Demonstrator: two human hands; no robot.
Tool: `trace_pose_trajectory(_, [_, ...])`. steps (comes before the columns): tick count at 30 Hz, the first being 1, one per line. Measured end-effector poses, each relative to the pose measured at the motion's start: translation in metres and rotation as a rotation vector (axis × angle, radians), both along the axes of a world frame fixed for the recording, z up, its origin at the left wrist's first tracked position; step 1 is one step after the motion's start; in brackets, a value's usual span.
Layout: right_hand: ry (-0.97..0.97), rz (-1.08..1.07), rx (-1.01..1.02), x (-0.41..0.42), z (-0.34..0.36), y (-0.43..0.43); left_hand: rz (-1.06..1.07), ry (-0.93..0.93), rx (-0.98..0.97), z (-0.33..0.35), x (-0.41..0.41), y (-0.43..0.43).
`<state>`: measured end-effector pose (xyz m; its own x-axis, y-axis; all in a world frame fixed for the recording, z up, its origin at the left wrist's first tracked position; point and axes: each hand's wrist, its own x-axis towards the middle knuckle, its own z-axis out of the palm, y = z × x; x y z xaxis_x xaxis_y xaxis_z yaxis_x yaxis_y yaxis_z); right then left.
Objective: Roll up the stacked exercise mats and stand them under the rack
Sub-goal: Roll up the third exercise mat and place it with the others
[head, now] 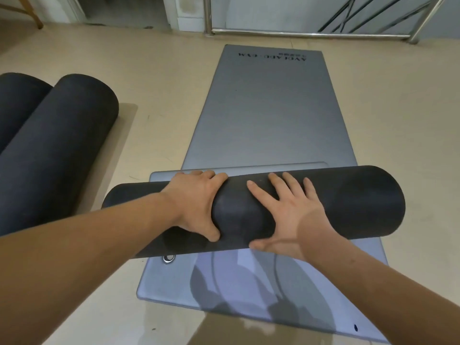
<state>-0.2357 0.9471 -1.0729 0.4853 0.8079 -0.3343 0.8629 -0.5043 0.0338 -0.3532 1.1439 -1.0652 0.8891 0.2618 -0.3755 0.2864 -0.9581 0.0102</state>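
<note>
The roll (348, 202) lies across the flat mat (261, 115) on the floor (149, 70). Left hand (196, 202) cups it, fingers curled over; right hand (286, 210) presses flat, fingers splayed. Foam looks light and springy (apt to unroll): squeeze mid-roll.

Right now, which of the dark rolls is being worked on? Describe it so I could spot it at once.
Find the long grey mat lying flat in the middle of the floor. Across its near end lies a dark roll, with the left hand and right hand on it. Unlike the two finished rolls off on the left, it sits on the grey mat.
</note>
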Motion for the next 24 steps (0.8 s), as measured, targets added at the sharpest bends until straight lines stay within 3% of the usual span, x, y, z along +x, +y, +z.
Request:
trace_pose_trajectory(7, [0.044, 0.06, 0.134, 0.007, 0.004, -0.023, 0.039, 0.086, -0.149, 0.001, -0.002, -0.021])
trace_pose_trajectory(12, [0.035, 0.031, 0.2, 0.014, 0.01, -0.025, 0.24, 0.156, -0.499, -0.005, -0.005, -0.007])
trace_pose_trajectory(15, [-0.021, -0.061, 0.143, 0.003, 0.012, -0.01, 0.346, 0.122, -0.612, -0.008, -0.004, 0.014])
trace_pose_trajectory(17, [-0.015, -0.093, 0.064, 0.002, 0.01, 0.002, 0.377, 0.071, -0.605, -0.008, -0.004, 0.024])
trace_pose_trajectory(21, [0.035, -0.11, 0.01, 0.016, 0.012, 0.029, 0.29, -0.023, -0.351, 0.008, -0.011, 0.032])
trace_pose_trajectory(24, [0.032, -0.089, -0.008, 0.026, 0.01, 0.047, 0.19, 0.068, -0.371, 0.019, -0.026, 0.038])
